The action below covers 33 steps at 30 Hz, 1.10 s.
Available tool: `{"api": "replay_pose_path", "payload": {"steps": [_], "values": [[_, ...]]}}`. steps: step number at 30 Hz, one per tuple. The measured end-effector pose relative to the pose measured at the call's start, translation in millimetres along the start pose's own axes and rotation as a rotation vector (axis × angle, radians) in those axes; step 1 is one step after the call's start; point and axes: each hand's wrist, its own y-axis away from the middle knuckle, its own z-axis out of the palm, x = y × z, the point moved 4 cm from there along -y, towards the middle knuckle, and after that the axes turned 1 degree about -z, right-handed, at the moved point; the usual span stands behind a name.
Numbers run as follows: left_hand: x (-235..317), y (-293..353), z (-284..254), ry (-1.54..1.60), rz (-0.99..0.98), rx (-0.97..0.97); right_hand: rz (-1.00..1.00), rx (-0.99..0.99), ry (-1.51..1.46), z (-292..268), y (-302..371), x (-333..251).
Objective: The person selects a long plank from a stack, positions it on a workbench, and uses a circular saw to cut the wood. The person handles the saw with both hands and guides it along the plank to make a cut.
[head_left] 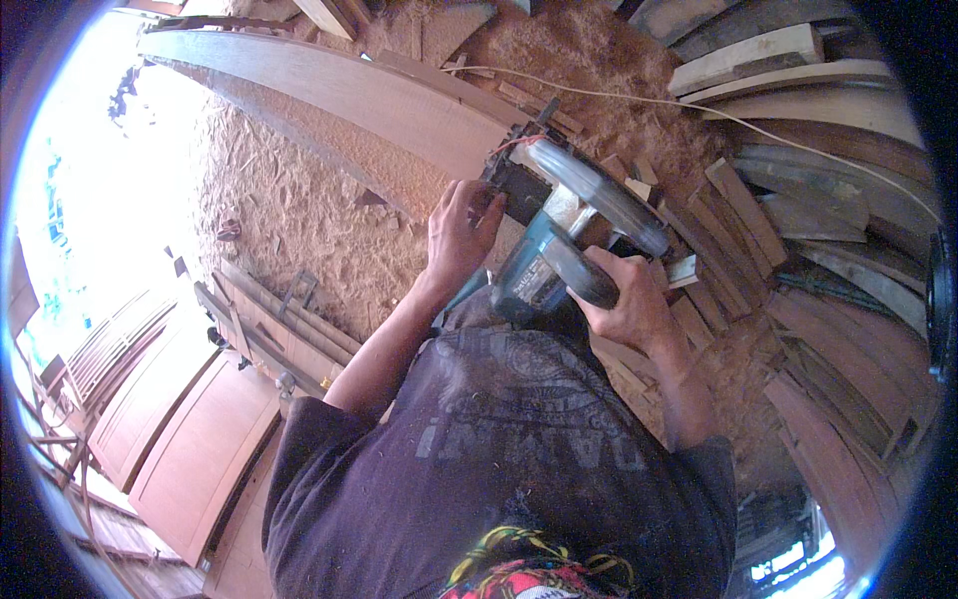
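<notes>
A teal circular saw [531,268] is in front of my body, at the near end of a long, wide wooden board [349,88]. My right hand [631,301] is closed round its dark handle [587,278]. At the left edge of the saw's black base plate [519,190], my left hand [461,236] has its fingers curled against the plate, the thumb on the near side. A rounded grey blade guard [599,195] covers the right of the saw. The blade's lower part is hidden. Something thin and red is wound near the plate's front.
Sawdust and shavings [299,200] cover the ground. Offcuts [733,235] lie to the right, beside stacked curved boards [828,85]. A pale cord [639,95] runs across the far right. Wooden panels [205,439] lean at the lower left, near a clamp bar [239,339].
</notes>
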Motion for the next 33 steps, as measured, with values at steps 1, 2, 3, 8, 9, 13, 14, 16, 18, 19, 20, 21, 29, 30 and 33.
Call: {"api": "replay_pose_path", "payload": {"steps": [1, 2, 3, 8, 9, 13, 14, 16, 18, 19, 20, 21, 29, 30, 33], "values": [[-5, -4, 2, -0.027, -0.002, -0.009, 0.014, -0.013, 0.007, 0, -2, -1], [-11, -7, 4, -0.015, 0.045, -0.039, 0.033, -0.028, 0.015, -1, -2, -3], [-18, -9, 1, -0.008, 0.09, -0.071, 0.051, -0.043, 0.02, -1, -2, -3], [-30, -34, -14, 0.08, 0.308, -0.282, 0.036, 0.005, 0.046, -1, 2, -2], [-34, -41, -15, 0.093, 0.335, -0.33, 0.039, 0.004, 0.053, -2, 1, -3], [-40, -49, -14, 0.191, 0.256, -0.413, 0.05, -0.03, 0.057, -1, 0, 0], [-36, -49, -17, 0.177, 0.162, -0.383, 0.068, -0.044, 0.051, 0, 0, 1], [-17, -40, -23, 0.142, -0.031, -0.321, 0.058, -0.036, 0.037, 0, 0, 4], [-14, -33, -13, -0.123, -0.199, -0.357, 0.008, 0.007, 0.028, 3, 1, 7], [-13, -31, -9, -0.256, -0.282, -0.373, 0.02, 0.001, 0.027, 3, 1, 8], [-11, -30, -5, -0.259, -0.284, -0.37, 0.028, -0.007, 0.029, 3, 1, 8], [-9, -29, -2, -0.262, -0.286, -0.368, 0.037, -0.016, 0.031, 3, 0, 9], [-12, -54, -8, -0.382, 0.333, -0.597, 0.02, -0.042, 0.01, 0, -3, -1], [-11, -55, -8, -0.391, 0.322, -0.602, 0.023, -0.046, 0.019, -1, -5, -3], [-3, -49, -9, -0.456, 0.206, -0.607, 0.054, -0.058, -0.007, 1, -3, -1]]}}
